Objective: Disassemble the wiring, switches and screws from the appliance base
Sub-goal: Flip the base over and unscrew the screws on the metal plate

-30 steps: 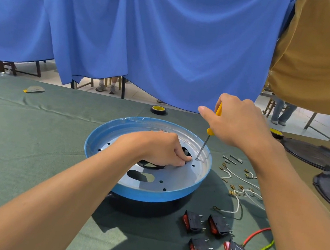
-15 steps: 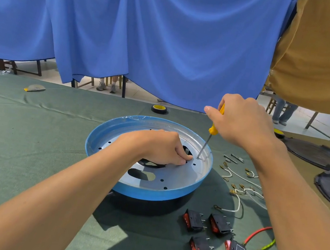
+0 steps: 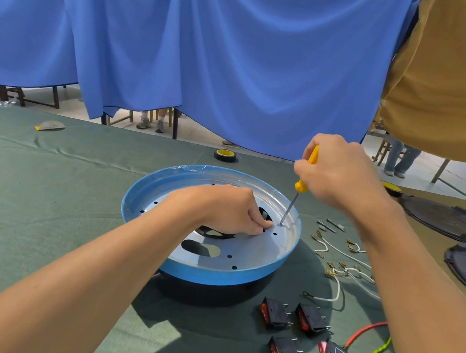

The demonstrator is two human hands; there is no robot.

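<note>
The round appliance base (image 3: 259, 274), blue-rimmed with a silver perforated plate inside, sits on the green cloth. My left hand (image 3: 226, 210) rests inside it with fingers curled on the plate beside a dark opening. My right hand (image 3: 338, 174) grips a yellow-handled screwdriver (image 3: 299, 187); its tip stands on a screw (image 3: 280, 224) near the base's right inner wall. Several black and red rocker switches (image 3: 308, 320) lie on the cloth in front right. White wires with brass terminals (image 3: 332, 270) lie to the right, and a red and a green-yellow wire (image 3: 365, 332) beside the switches.
Two dark round lids (image 3: 449, 220) lie at the far right. A roll of black tape (image 3: 225, 155) sits behind the base, and a yellow scrap (image 3: 48, 126) at far left. Small metal pins (image 3: 330, 225) lie right of the base. Blue and ochre cloths hang behind.
My right hand has shifted slightly on the screwdriver handle, whose tip stays on the same screw. My left hand stays on the plate.
</note>
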